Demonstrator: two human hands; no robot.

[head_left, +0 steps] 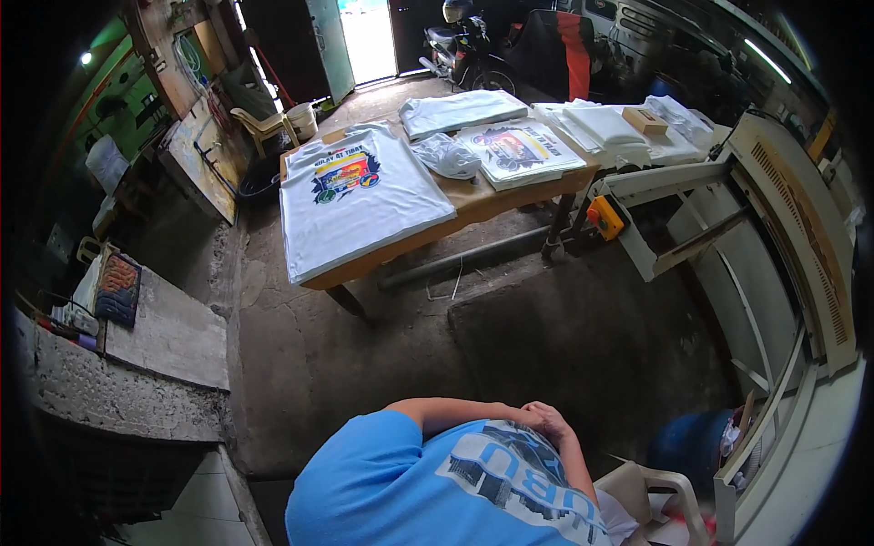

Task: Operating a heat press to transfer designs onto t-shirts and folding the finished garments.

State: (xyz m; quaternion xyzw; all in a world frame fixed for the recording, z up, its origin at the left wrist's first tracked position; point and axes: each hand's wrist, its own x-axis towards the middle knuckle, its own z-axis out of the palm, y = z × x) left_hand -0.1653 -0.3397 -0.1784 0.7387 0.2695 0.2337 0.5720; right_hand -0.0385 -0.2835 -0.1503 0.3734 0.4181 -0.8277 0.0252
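blue sleeve (pixel 350 460) nearest; beyond, a printed white shirt (pixel 360 223) covers the left end of the table (pixel 475 202), a printed stack (pixel 523 153) its near right corner; hands (pixel 546 420) pressed together, apparently empty: likely a pause, the next move calling for parting them.

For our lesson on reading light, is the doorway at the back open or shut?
Open: the pale green door panel stands angled aside, and bright light fills the doorway.

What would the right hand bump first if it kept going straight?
The right hand would probably meet the left hand first; they look clasped, though their overlap is hard to see.
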